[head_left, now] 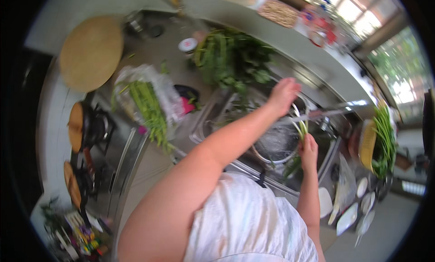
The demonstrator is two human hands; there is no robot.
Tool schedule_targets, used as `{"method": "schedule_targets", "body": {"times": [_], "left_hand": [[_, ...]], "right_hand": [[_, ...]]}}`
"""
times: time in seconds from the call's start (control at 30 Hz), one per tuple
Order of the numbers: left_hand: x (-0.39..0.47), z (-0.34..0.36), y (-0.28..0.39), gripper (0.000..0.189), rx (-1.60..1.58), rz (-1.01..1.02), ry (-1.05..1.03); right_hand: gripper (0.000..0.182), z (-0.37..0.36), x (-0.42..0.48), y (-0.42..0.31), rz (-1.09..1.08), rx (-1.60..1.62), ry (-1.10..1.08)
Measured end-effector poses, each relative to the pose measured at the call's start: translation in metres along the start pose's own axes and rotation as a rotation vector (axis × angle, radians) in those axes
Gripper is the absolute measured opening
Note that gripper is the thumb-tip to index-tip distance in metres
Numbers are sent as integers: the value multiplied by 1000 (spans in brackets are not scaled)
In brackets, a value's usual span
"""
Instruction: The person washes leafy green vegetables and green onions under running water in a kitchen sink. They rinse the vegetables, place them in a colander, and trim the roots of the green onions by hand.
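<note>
My right hand (308,147) grips a few pale green-white stalks (299,121) over the sink. My left hand (284,96) is at their upper white ends, fingers blurred; whether it pinches them is unclear. The tap spout (334,109) reaches in from the right, near the stalks. Under them stands a round metal basin (258,153) in the steel sink (200,126), with agitated water (277,139) inside. Loose green leaves (293,167) lie in the sink by the basin.
Leafy greens (231,56) are heaped behind the sink. Left lie green stalks (146,105) on a plastic bag (166,88), near a stove with lidded pans (77,126). A yellow basket (367,146) of long greens (384,136) and several white dishes (347,218) stand right.
</note>
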State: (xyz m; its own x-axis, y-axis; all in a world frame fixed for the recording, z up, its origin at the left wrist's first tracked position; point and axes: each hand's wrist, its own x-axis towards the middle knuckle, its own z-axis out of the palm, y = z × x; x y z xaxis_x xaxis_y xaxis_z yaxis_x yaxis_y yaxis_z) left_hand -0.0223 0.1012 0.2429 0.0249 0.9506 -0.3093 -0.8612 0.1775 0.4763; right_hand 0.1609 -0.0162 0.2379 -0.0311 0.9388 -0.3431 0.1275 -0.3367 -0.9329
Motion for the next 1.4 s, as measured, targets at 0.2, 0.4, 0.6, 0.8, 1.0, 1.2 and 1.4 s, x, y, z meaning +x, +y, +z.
{"method": "schedule_targets", "body": {"times": [0.2,0.4,0.6,0.8,1.0,1.2,1.4], "left_hand": [[-46,-13,-41,35,470,-468,-387],[-11,13,8,23,170,-250,-264],[-19,2,10,63,338,-228,-35],[-43,-18,-26,47,576,-465,-446],[-21,33,20,23,346,-220,-388],[-10,64,82,22,205,-85,-461],[-15,61,95,22,229,-141,-396]], "right_hand": [[26,28,17,-23,-139,111,-50],[26,19,-4,6,-116,-39,-147],[26,19,0,-2,-119,129,-104],[19,35,30,-3,-145,151,-194],[19,24,20,22,-227,-178,-178],[19,-11,15,92,8,-784,-164],[36,-46,43,85,-32,-543,453]]}}
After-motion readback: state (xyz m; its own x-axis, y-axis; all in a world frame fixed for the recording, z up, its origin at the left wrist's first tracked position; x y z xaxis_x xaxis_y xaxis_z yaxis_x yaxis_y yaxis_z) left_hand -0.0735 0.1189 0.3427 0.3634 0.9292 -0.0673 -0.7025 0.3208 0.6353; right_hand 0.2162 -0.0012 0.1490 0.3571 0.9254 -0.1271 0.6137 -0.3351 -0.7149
